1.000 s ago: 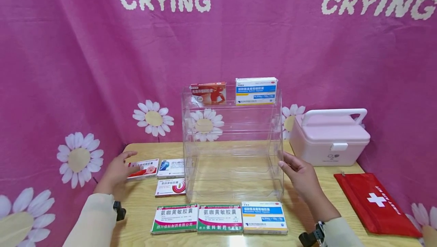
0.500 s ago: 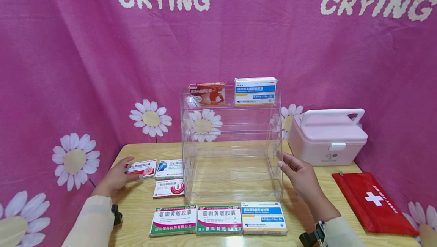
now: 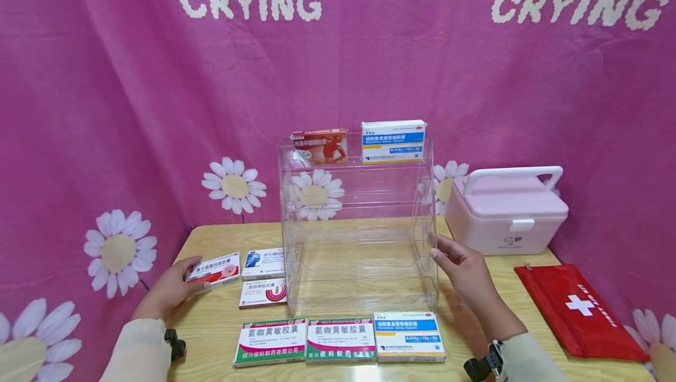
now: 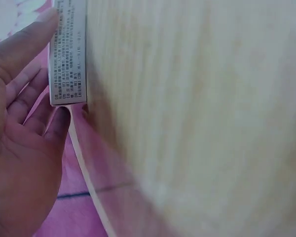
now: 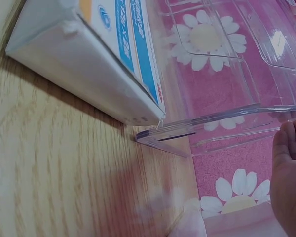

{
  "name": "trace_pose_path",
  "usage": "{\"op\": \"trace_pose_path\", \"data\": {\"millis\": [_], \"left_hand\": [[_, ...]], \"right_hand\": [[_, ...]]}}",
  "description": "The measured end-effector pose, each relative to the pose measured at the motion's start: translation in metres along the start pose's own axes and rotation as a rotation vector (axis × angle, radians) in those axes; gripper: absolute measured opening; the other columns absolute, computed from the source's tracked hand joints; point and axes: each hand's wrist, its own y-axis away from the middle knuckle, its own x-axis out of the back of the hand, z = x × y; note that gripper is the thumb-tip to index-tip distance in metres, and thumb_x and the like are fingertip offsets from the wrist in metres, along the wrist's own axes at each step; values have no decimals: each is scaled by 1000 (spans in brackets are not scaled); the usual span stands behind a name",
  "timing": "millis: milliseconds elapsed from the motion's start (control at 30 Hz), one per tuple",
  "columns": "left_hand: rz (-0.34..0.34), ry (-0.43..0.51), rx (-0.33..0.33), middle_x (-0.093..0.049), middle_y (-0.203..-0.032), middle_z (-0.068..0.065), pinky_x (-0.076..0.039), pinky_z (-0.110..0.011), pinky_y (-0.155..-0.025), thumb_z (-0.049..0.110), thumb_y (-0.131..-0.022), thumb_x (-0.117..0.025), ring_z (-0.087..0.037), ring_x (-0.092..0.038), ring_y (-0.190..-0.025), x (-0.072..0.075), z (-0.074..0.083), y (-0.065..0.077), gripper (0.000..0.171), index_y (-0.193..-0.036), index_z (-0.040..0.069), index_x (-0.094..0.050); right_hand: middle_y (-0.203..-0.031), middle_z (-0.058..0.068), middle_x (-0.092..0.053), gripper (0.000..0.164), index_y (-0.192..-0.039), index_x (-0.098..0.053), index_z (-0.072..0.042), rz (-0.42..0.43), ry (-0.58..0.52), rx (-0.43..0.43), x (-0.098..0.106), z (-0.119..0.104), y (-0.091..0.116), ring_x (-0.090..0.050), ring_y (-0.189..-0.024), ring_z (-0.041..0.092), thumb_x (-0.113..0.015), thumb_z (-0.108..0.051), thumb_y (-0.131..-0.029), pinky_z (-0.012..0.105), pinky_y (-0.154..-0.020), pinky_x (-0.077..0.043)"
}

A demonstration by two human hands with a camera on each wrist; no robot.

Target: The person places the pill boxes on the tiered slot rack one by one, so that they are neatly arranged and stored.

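Observation:
A white and red medicine box (image 3: pixel 215 269) is held in my left hand (image 3: pixel 168 289), its fingers at the left end and its thumb along the near side. In the left wrist view, the printed side of that box (image 4: pixel 69 54) shows between thumb and fingers. My right hand (image 3: pixel 467 276) touches the right side of a clear tiered display stand (image 3: pixel 359 217) with its fingertips and thumb. In the right wrist view, the fingers of the right hand (image 5: pixel 290 163) lie nearly straight at the stand's side panel. On the top tier stand a red box (image 3: pixel 320 146) and a white-blue box (image 3: pixel 394 141).
Beside the stand lie a blue-white box (image 3: pixel 263 263) and a white box with a pink swirl (image 3: pixel 262 293). Two green-white boxes (image 3: pixel 270 341) and a blue-white box (image 3: pixel 409 337) line the front. A pink case (image 3: pixel 507 217) and a red first aid pouch (image 3: pixel 581 311) are on the right.
My left hand has taken hold of the white and red medicine box and drawn it slightly left and nearer, tilting it. The right hand stays at the stand.

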Motion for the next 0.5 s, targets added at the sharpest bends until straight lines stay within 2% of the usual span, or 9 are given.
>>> {"op": "trace_pose_path", "data": {"millis": [200,333,433,500], "left_hand": [[3,2,8,-43,-160,-41,-46,-62,-116,11,-95,-84,-51,-52,-140,2,-10,23,79,-158,-13,-42],[-12,-5,6,-46,-155,-42,-57,-38,-102,8,-96,-82,-48,-59,-135,3,-15,38,76,-156,-17,-42],[-37,22,0,-53,-148,-43,-56,-22,-90,5,-96,-81,-43,-65,-128,2,-18,46,76,-154,-21,-39],[-39,17,2,-59,-144,-40,-53,-17,-86,5,-96,-80,-38,-66,-124,2,-20,50,75,-153,-22,-40]], "right_hand": [[-162,14,-56,57,-160,-55,-9,1,-2,-9,-2,-1,-1,-59,-123,-13,-67,-35,-110,7,-99,-52],[-163,14,-56,59,-161,-55,-10,1,13,-29,-3,-2,-1,-59,-124,-10,-67,-37,-110,6,-98,-52],[-164,12,-56,59,-161,-54,-13,-1,31,-48,-2,-3,-1,-59,-129,-4,-67,-39,-110,5,-98,-51],[-164,11,-56,59,-161,-54,-14,-1,38,-51,-1,-2,-1,-59,-131,-1,-66,-40,-110,5,-98,-50]]}}
